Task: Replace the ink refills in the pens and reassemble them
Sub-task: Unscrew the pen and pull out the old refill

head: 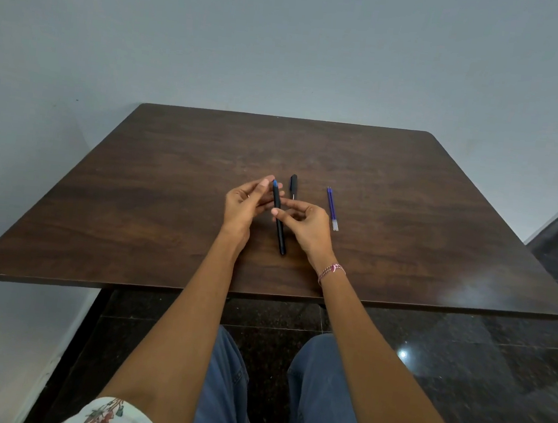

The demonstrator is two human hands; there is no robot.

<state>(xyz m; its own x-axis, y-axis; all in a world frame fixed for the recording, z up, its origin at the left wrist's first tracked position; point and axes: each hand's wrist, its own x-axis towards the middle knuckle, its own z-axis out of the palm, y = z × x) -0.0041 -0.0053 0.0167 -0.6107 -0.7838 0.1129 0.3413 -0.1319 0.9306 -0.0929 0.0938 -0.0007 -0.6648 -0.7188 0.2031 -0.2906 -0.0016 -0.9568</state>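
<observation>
Black pen [279, 232] held slanting over a wooden table [132, 213]: left hand [245, 204] curls round its blue-tipped far end, right hand [308, 226] pinches the middle, seemingly braced to twist it apart. Two blue refills [333, 208] lie ready at right, another black pen part [293, 183] just beyond the hands

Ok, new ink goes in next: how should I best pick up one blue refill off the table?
Probably pinch the right-hand one of the two blue refills at mid-length, from above and the right: they lie flat, side by side, so only that flank is free. The right hand, pinching the black pen, is nearest.
</observation>
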